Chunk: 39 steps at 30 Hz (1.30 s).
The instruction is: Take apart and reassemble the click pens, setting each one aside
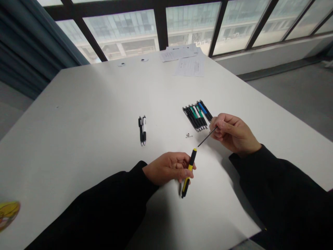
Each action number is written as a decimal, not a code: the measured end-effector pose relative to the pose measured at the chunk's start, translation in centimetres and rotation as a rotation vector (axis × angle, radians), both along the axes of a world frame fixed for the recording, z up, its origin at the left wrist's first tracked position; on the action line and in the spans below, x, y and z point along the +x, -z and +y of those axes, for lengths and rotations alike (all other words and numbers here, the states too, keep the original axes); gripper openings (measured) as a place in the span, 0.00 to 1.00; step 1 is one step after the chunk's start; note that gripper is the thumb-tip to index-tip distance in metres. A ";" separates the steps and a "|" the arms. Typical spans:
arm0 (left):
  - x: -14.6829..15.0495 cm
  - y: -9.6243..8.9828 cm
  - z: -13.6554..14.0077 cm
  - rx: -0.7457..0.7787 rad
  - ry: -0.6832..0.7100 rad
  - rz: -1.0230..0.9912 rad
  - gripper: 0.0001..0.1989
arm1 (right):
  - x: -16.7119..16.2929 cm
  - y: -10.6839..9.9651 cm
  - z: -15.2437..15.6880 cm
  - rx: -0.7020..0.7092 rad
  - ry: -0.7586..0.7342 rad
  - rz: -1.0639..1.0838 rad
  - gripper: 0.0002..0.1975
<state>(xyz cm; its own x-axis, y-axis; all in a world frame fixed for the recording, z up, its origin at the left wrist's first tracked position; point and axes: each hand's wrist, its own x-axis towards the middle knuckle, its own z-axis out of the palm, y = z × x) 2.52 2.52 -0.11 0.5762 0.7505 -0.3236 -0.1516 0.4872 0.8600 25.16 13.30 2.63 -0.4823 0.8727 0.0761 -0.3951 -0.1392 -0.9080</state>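
Note:
My left hand point(173, 169) is closed on a yellow and black pen barrel point(190, 168), held tilted with its yellow end up. Between the thumb and fingers of my right hand point(232, 133) is a thin dark pen refill point(207, 136), slanting down to the left. The refill's lower tip is close to the barrel's yellow end; whether they touch I cannot tell. Small metal pen parts point(188, 135) lie on the table just beyond the barrel. A row of several pens point(196, 117), black, green, white and blue, lies beside my right hand.
Two pens point(142, 131), one black and one black and white, lie left of centre on the white table point(104, 104). Printed papers point(189, 62) and two small white discs point(144, 60) are at the far edge by the windows. A colourful round item point(9, 213) shows at lower left.

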 end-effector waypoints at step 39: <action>0.9 -0.3 -0.3 0.150 -0.099 0.097 0.16 | -0.7 0.2 -1.0 0.133 -0.343 -0.412 0.13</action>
